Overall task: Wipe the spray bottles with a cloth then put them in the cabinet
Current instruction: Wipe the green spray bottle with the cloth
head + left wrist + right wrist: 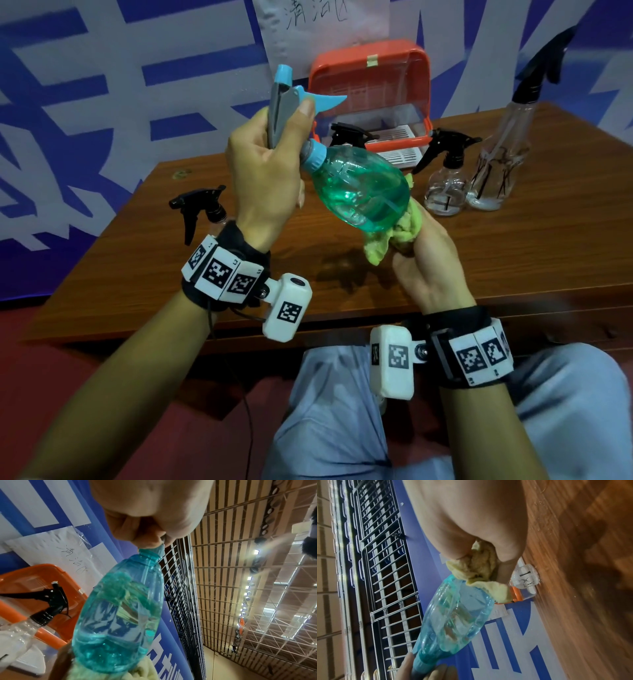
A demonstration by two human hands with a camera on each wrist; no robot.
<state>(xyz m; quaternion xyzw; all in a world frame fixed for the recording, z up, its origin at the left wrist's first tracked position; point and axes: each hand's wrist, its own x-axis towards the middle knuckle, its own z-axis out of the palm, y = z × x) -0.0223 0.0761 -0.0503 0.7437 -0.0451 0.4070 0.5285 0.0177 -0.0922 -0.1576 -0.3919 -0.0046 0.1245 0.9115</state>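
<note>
- Blue-and-white lettered wall panels [102, 85] stand behind a brown wooden table [513, 257], with a handwritten paper sheet [322, 24] taped above an orange cabinet [373, 96] at the table's back edge.
- Held up above the table's middle, the teal spray bottle [363, 188] is tilted, its nozzle toward the upper left and its base toward the lower right; the body is see-through and rounded, with a light blue collar, trigger and nozzle tip and a grey head.
- The left hand [270, 164] is clamped round the grey spray head and neck, thumb lying along the head near the trigger.
- The right hand [424, 267] is closed on a bunched yellow-green cloth [387, 240], which presses against the bottle's base from below; the hand sits just under and to the right of the bottle.
- Two clear bottles with black trigger heads stand right of the cabinet: a small clear spray bottle [445, 185] touching or just beside a tall clear spray bottle [503, 147].
- Another black trigger head [198, 205] shows at the left behind the left wrist, and one more [349, 133] in front of the cabinet opening.
</note>
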